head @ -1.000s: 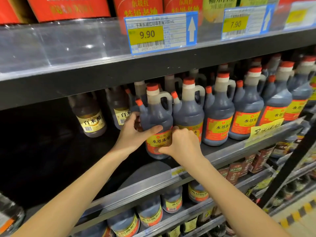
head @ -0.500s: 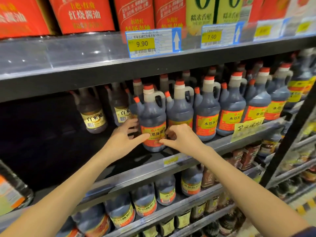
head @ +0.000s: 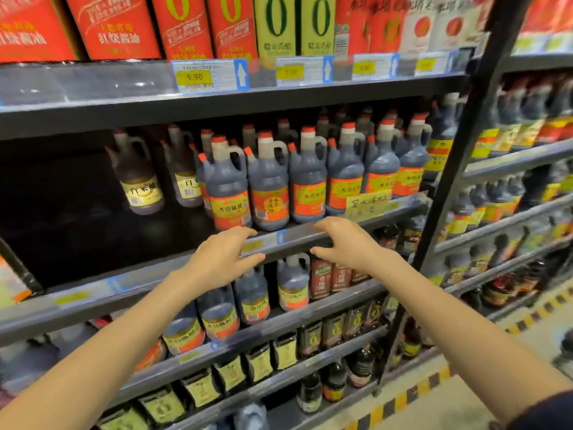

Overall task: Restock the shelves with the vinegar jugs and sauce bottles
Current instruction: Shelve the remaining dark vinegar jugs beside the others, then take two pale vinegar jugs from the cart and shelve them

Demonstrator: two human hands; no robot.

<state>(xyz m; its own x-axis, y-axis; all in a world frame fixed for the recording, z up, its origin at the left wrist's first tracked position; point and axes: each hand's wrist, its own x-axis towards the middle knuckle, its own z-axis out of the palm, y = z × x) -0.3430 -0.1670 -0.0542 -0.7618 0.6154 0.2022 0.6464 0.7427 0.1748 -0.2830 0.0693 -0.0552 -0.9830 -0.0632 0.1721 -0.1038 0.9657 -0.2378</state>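
Dark vinegar jug (head: 228, 193) — red/yellow label, red cap, upright.

Left hand (head: 221, 259) and right hand (head: 347, 243) outstretched, fingers curled, empty

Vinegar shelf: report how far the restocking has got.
Done: a front row of dark vinegar jugs stands at the shelf edge. In hand: nothing; left hand and right hand are open, empty. Left: the bare stretch beside two paler jugs.
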